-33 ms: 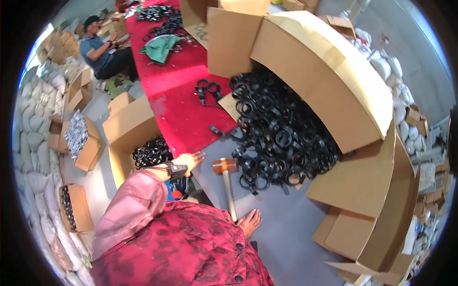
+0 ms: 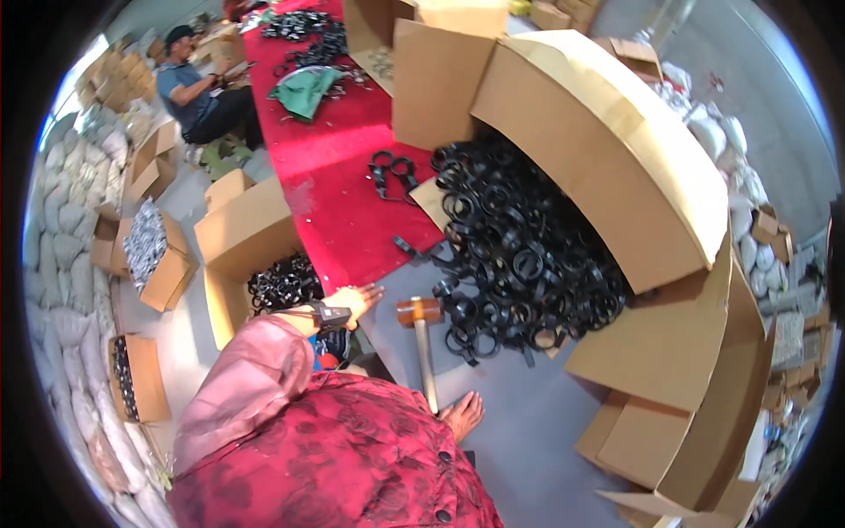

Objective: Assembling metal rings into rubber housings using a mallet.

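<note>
My left hand (image 2: 356,302) rests with fingers stretched out by the corner of the red cloth (image 2: 343,233), holding nothing. A dark band with a small box-like device (image 2: 331,314) is on that wrist. My right hand (image 2: 462,416) lies flat on the grey tabletop (image 2: 519,431), fingers apart and empty. Between the hands lies a mallet (image 2: 424,352) with an amber-brown head; its handle end is beside my right hand, and whether they touch I cannot tell. Just beyond the mallet spreads a heap of black ring-shaped clamps (image 2: 528,255).
A big tipped cardboard box (image 2: 563,150) stands behind the heap. More black parts fill an open carton (image 2: 242,220) at left. A green cloth (image 2: 305,92) lies farther along the table. A seated person (image 2: 198,88) works at far left. White sacks (image 2: 70,220) line the left side.
The whole view has shifted slightly, so things appear a little to the right and lower. Both hands and the mallet keep their places on the table.
</note>
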